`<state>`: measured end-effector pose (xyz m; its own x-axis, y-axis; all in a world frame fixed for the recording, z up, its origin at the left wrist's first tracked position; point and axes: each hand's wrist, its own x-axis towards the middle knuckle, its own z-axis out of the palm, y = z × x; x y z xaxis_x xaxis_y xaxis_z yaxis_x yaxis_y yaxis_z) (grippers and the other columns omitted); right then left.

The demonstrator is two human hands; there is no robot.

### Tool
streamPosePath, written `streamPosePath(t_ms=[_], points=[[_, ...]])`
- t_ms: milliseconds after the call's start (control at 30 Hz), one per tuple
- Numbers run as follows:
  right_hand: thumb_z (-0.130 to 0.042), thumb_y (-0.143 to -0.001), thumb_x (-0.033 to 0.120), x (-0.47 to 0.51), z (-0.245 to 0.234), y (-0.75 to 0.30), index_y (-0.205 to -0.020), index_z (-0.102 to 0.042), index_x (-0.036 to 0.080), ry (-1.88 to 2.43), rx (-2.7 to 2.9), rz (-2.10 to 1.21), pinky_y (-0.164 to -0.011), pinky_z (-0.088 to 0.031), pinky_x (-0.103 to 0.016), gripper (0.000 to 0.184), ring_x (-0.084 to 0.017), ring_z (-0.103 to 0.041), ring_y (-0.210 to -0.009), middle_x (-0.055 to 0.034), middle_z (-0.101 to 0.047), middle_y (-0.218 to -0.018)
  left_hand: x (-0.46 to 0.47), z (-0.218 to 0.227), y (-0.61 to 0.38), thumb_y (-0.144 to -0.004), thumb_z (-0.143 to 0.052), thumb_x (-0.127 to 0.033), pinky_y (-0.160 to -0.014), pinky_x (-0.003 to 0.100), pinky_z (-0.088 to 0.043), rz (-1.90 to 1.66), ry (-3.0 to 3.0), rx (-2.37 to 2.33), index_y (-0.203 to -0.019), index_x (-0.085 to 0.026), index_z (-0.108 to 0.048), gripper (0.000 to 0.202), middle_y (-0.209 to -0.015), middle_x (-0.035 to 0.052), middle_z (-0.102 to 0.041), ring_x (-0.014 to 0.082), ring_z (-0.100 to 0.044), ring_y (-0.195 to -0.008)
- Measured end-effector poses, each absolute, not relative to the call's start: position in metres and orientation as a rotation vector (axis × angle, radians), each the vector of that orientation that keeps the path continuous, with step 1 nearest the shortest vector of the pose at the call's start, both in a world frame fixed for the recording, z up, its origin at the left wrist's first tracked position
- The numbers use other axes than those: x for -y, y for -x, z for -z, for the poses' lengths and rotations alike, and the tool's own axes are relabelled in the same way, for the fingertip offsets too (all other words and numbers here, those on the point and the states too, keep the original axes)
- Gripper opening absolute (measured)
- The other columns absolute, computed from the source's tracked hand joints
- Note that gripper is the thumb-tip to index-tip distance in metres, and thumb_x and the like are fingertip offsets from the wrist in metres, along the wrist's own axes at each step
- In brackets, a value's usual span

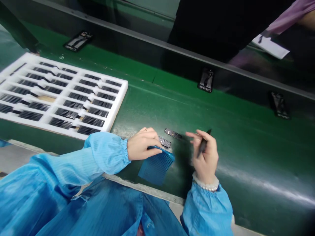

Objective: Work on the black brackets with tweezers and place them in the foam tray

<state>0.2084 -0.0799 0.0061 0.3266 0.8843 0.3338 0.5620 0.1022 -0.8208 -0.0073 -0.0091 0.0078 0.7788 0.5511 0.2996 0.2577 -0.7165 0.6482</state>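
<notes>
My left hand (142, 144) is closed on the top edge of a blue grid sheet (156, 167) that lies on the green belt (187, 108). A small black part (165, 142) rests by its fingertips at the sheet's upper edge. A second small black part (173, 133) lies on the belt just beyond. My right hand (205, 155) is closed on a thin black pen-like tool (203, 145), its forefinger stretched toward the second part. Both arms wear blue sleeves, and a bead bracelet (206, 185) sits on the right wrist.
A white foam tray (112, 114) with several black ribbed parts in slots stands at the left on the belt. Black frames (206, 80) (78, 41) (279, 105) lie along the belt's far rail. A person in dark clothes (221, 29) stands across the belt.
</notes>
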Motion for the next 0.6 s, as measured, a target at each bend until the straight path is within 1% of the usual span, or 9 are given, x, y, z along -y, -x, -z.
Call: streamPosePath(t_ms=[67,100,167,233,333,400,467,600], points=[[-0.044,-0.094,0.029,0.091,-0.008,-0.199,-0.124,-0.052,0.025,1.419,1.223,-0.507,-0.06,-0.051,-0.032,0.032,-0.016,-0.065,-0.071,-0.0038,-0.07,-0.084,0.008,-0.007,0.007,-0.09,-0.055,-0.033,-0.071,0.026,-0.038,-0.656,-2.314,-0.592,-0.085,-0.018,-0.071,0.022,-0.072,0.0016,-0.062,0.0132,-0.054,-0.074],[-0.046,-0.093,0.031,0.096,-0.008,-0.195,-0.124,-0.053,0.025,1.357,1.186,-0.564,-0.056,-0.051,-0.031,0.033,-0.016,-0.065,-0.066,-0.0039,-0.07,-0.083,0.008,-0.007,0.008,-0.091,-0.054,-0.034,-0.07,0.025,-0.039,-0.66,-2.298,-0.587,-0.087,-0.018,-0.071,0.024,-0.07,0.0017,-0.061,0.0125,-0.054,-0.072],[-0.048,-0.092,0.034,0.103,-0.007,-0.187,-0.118,-0.059,0.023,1.287,1.102,-0.637,-0.051,-0.051,-0.03,0.03,-0.015,-0.064,-0.062,-0.0049,-0.069,-0.082,0.007,-0.006,0.008,-0.092,-0.051,-0.037,-0.069,0.024,-0.041,-0.657,-2.289,-0.574,-0.092,-0.017,-0.071,0.029,-0.071,0.0022,-0.061,0.0119,-0.054,-0.07],[-0.048,-0.092,0.034,0.106,-0.005,-0.182,-0.111,-0.064,0.021,1.257,1.032,-0.694,-0.051,-0.052,-0.03,0.028,-0.015,-0.065,-0.062,-0.0057,-0.07,-0.082,0.006,-0.005,0.008,-0.093,-0.048,-0.039,-0.069,0.023,-0.042,-0.652,-2.301,-0.567,-0.098,-0.016,-0.07,0.032,-0.072,0.003,-0.061,0.0122,-0.054,-0.069],[-0.049,-0.092,0.031,0.107,-0.006,-0.178,-0.109,-0.065,0.023,1.238,1.014,-0.785,-0.054,-0.054,-0.03,0.025,-0.016,-0.068,-0.067,-0.0058,-0.072,-0.086,0.005,-0.004,0.009,-0.094,-0.047,-0.039,-0.068,0.023,-0.042,-0.638,-2.313,-0.566,-0.102,-0.015,-0.07,0.034,-0.073,0.0035,-0.062,0.0125,-0.054,-0.069],[-0.057,-0.088,0.026,0.107,-0.008,-0.177,-0.108,-0.065,0.026,1.273,1.056,-0.813,-0.058,-0.056,-0.029,0.021,-0.015,-0.069,-0.071,-0.0044,-0.072,-0.091,0.005,-0.005,0.009,-0.093,-0.049,-0.038,-0.069,0.023,-0.041,-0.615,-2.304,-0.573,-0.098,-0.016,-0.071,0.031,-0.073,0.0032,-0.063,0.0123,-0.055,-0.071],[-0.064,-0.083,0.021,0.107,-0.011,-0.177,-0.103,-0.067,0.027,1.312,1.143,-0.81,-0.062,-0.057,-0.028,0.022,-0.015,-0.069,-0.073,-0.003,-0.072,-0.091,0.005,-0.005,0.009,-0.092,-0.052,-0.036,-0.07,0.023,-0.04,-0.585,-2.297,-0.581,-0.094,-0.017,-0.071,0.027,-0.074,0.0024,-0.064,0.0119,-0.055,-0.072],[-0.066,-0.08,0.02,0.106,-0.013,-0.176,-0.097,-0.069,0.025,1.339,1.276,-0.817,-0.068,-0.058,-0.03,0.017,-0.017,-0.069,-0.081,-0.0041,-0.07,-0.092,0.004,-0.006,0.009,-0.089,-0.058,-0.032,-0.069,0.024,-0.035,-0.564,-2.319,-0.58,-0.087,-0.02,-0.072,0.019,-0.073,0.0,-0.065,0.0113,-0.054,-0.072]])
